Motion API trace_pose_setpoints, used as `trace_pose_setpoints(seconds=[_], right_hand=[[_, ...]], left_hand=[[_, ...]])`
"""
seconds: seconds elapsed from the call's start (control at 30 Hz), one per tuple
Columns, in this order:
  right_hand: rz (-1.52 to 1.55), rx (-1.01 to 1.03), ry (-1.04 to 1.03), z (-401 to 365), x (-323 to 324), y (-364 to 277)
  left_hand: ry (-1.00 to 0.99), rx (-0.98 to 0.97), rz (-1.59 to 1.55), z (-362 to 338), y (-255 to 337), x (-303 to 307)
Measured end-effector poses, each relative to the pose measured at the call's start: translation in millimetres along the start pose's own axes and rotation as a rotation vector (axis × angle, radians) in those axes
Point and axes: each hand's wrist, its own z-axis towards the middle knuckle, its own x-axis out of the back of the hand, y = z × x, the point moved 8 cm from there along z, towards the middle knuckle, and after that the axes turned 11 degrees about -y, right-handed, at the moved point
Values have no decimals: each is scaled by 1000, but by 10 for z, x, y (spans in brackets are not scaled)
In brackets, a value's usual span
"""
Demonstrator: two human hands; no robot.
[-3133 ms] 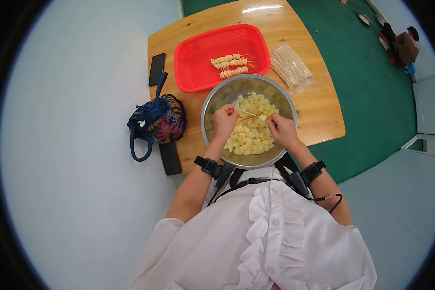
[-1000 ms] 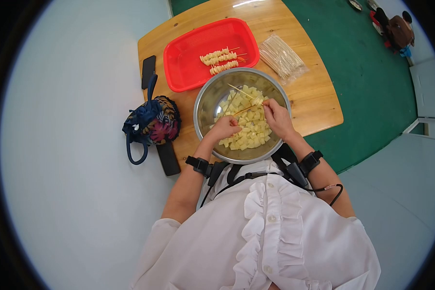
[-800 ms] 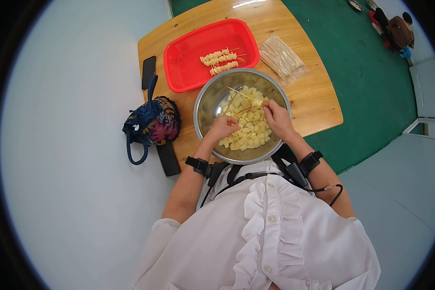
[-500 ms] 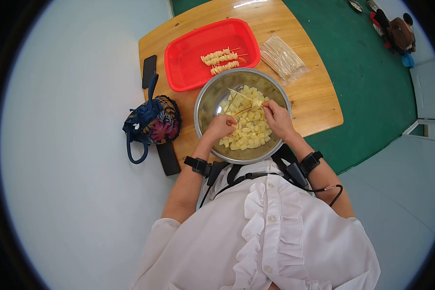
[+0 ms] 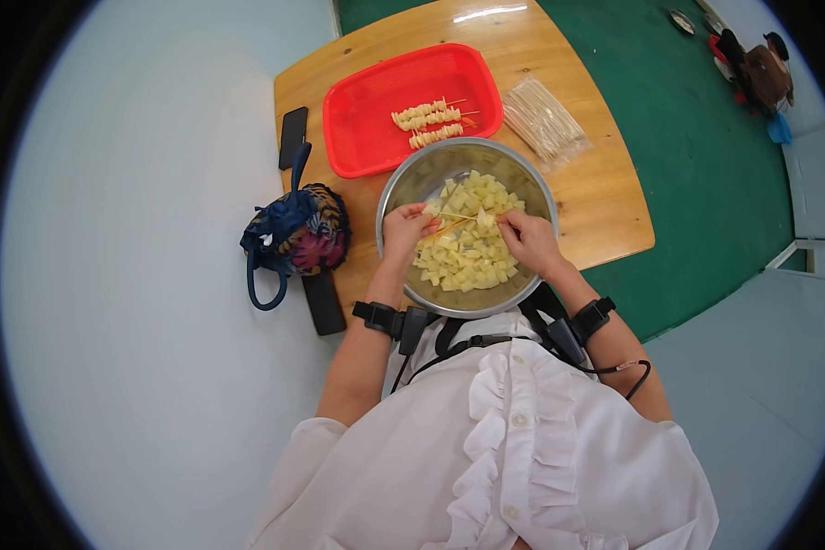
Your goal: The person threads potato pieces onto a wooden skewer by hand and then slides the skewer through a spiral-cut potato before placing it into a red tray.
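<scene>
A steel bowl (image 5: 396,188) full of pale yellow cut pieces (image 5: 467,266), potato by their look, stands against my front. My right hand (image 5: 530,240) is closed on a thin wooden skewer (image 5: 458,216), near some pale pieces threaded at that end. The skewer reaches left across the bowl. At its bare end, my left hand (image 5: 409,229) pinches what looks like a pale yellow piece, partly hidden by the fingers. Other sticks lie on the pieces below. Beyond the bowl, a red plastic basket (image 5: 357,156) holds several filled skewers (image 5: 428,119).
A clear packet of wooden skewers (image 5: 545,119) lies right of the basket on the wooden table (image 5: 605,197). On the left are a patterned handbag (image 5: 302,229), a black phone (image 5: 292,137) and another dark flat object (image 5: 324,302). A wall stands close on the left.
My left hand has risen from the pieces to the skewer's left end. The skewer has turned from slanting to nearly level. The view has shifted slightly.
</scene>
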Motion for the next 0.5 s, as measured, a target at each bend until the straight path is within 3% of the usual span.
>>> trace_pose_setpoints(seconds=[0.5], right_hand=[[-41,12,6,-10,10,-19]], left_hand=[[27,-32,107,-26,74,-26]])
